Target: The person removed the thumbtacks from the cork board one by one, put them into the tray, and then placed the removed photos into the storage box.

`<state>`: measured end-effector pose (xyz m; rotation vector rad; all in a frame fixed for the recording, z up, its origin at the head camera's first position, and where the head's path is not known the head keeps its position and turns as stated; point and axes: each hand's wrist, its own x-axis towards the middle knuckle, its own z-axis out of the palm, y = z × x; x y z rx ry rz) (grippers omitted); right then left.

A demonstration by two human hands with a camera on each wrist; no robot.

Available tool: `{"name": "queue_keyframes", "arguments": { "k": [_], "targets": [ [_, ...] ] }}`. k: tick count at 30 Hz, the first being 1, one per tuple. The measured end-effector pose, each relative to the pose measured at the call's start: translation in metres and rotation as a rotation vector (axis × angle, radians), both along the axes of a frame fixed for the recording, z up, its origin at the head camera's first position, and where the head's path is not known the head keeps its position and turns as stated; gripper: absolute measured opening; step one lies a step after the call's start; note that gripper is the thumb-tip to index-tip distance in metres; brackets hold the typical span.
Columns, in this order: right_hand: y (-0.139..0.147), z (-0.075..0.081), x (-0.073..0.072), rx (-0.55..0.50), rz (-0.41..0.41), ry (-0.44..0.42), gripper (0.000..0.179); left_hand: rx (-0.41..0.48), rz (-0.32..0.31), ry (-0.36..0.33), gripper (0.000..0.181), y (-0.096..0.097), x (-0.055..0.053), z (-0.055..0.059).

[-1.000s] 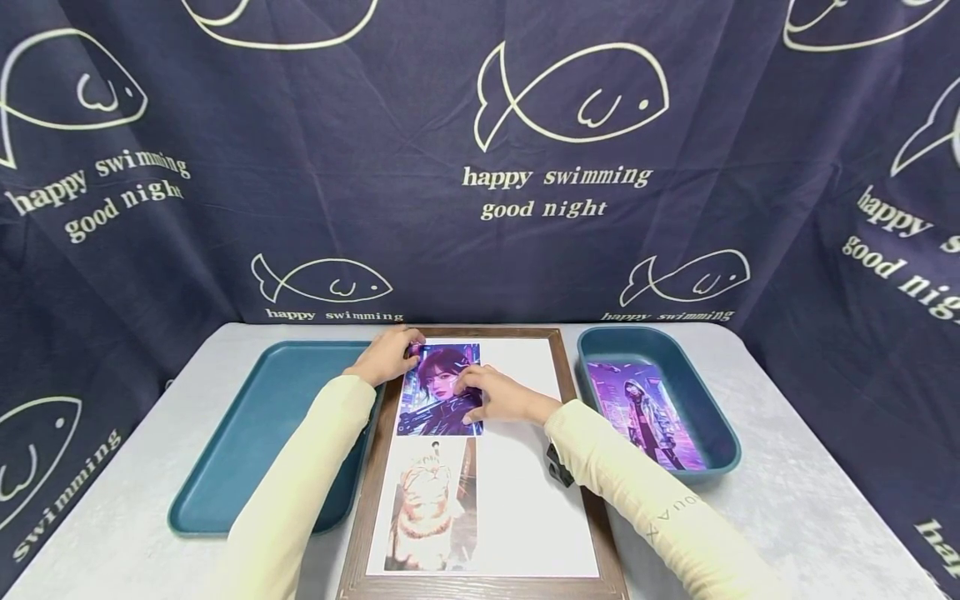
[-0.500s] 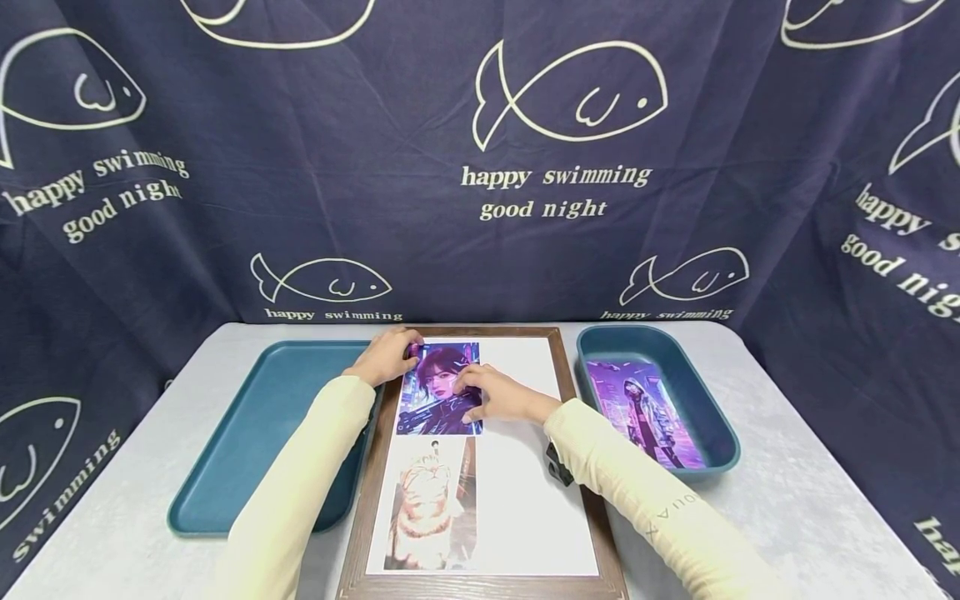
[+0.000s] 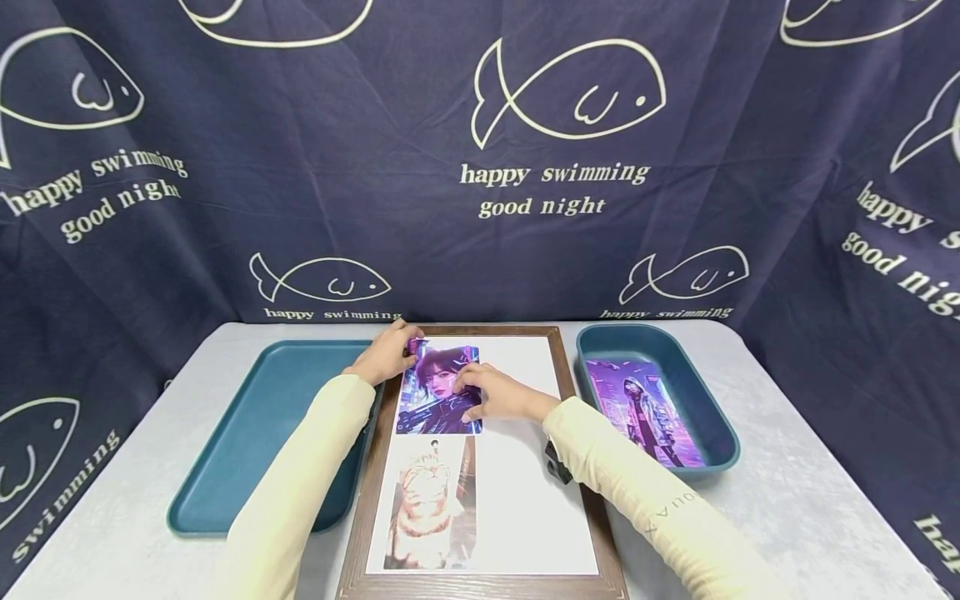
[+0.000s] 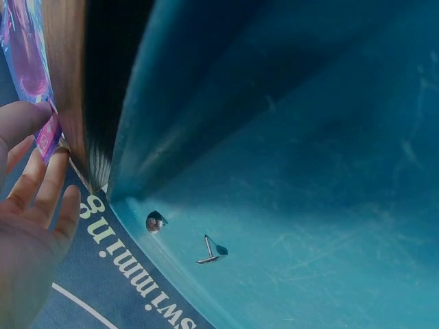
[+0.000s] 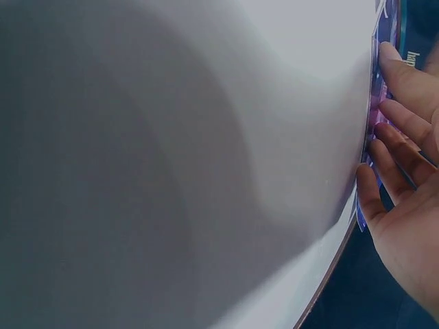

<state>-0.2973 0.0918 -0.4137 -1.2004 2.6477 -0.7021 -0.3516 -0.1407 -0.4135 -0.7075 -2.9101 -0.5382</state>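
A purple picture print (image 3: 435, 408) of a person lies on the white sheet inside the wooden frame (image 3: 557, 367), at its far left. My left hand (image 3: 382, 354) pinches this print's far left corner between thumb and fingers, and the corner (image 4: 46, 140) shows bent up in the left wrist view. On the print's right part rest the fingertips of my right hand (image 3: 506, 393), its fingers loosely bent. Nearer to me, a cat picture (image 3: 427, 508) lies flat in the same frame, pale with glare.
Left of the frame lies a flat teal tray (image 3: 262, 442), with a small metal pin (image 4: 209, 250) and a round metal piece (image 4: 155, 221) inside. On the right stands a deeper teal bin (image 3: 712, 417) holding another purple print (image 3: 637, 417). A dark fish-patterned cloth (image 3: 525, 250) hangs behind.
The print's far left corner has come up a little with my left hand, whose finger now reaches slightly higher. My right hand stays in place on the print.
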Motion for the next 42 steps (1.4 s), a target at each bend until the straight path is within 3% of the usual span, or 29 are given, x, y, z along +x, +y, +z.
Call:
{"name": "queue_keyframes", "arguments": {
  "k": [17,25,32,42],
  "targets": [
    [-0.003,0.009,-0.001,0.030,0.020,0.035,0.036,-0.020,0.012,-0.006,0.037,0.001,-0.002,-0.002],
    [-0.002,0.027,0.001,0.027,-0.021,-0.004,0.035,-0.022,0.011,0.003,0.037,0.002,0.000,0.000],
    [0.004,0.043,0.003,0.008,-0.046,-0.042,0.036,-0.033,0.039,-0.042,0.037,0.003,0.000,0.002],
    [0.030,0.062,0.002,-0.004,-0.064,0.007,0.032,-0.007,-0.004,-0.002,0.036,0.003,0.001,0.003]
  ]
}}
